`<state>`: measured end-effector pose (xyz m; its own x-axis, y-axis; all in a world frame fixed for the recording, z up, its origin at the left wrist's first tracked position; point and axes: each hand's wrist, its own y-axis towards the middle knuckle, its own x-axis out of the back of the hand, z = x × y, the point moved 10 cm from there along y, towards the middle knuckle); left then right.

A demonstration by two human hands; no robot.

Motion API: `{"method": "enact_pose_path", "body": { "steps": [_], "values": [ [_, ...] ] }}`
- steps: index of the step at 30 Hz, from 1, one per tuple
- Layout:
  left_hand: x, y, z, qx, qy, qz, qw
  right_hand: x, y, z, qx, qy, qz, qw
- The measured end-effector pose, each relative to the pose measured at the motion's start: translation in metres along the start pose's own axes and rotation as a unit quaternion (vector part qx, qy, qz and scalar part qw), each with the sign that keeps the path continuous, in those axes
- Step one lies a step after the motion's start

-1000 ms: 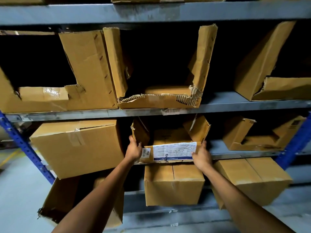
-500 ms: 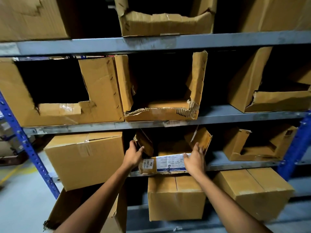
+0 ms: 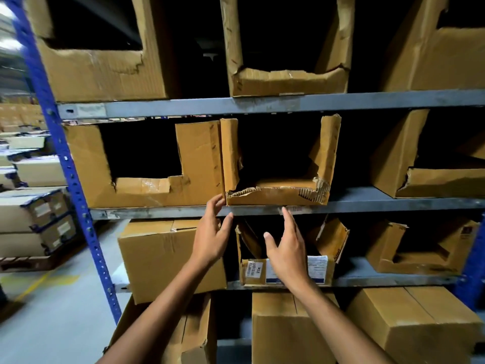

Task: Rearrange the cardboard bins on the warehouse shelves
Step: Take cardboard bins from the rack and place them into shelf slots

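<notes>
Left hand (image 3: 212,233) and right hand (image 3: 287,249) hover empty, fingers spread, just below a torn cardboard bin (image 3: 275,197) on the grey middle shelf (image 3: 380,204). Gripping its ragged front lip or split right wall could tear it further.

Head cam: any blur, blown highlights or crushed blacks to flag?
Head view: left edge smeared around the stacked cartons; glare blown out top left; inside of the torn bin crushed to black; blue upright slants with wide-angle distortion; left hand and right hand reasonably sharp.
</notes>
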<state>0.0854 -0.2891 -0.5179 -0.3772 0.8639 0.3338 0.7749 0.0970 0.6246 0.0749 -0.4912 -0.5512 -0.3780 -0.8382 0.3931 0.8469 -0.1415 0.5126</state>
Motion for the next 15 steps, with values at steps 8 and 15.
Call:
{"method": "enact_pose_path", "body": {
  "steps": [8, 15],
  "values": [
    [0.076, -0.043, -0.04, -0.015, 0.039, -0.091, 0.995, 0.017, -0.036, 0.047, 0.039, 0.049, -0.002, 0.998],
    [0.112, -0.099, -0.03, 0.037, 0.06, -0.105, 0.992, 0.019, -0.098, 0.039, 0.021, 0.028, 0.007, 0.999]
  ]
}}
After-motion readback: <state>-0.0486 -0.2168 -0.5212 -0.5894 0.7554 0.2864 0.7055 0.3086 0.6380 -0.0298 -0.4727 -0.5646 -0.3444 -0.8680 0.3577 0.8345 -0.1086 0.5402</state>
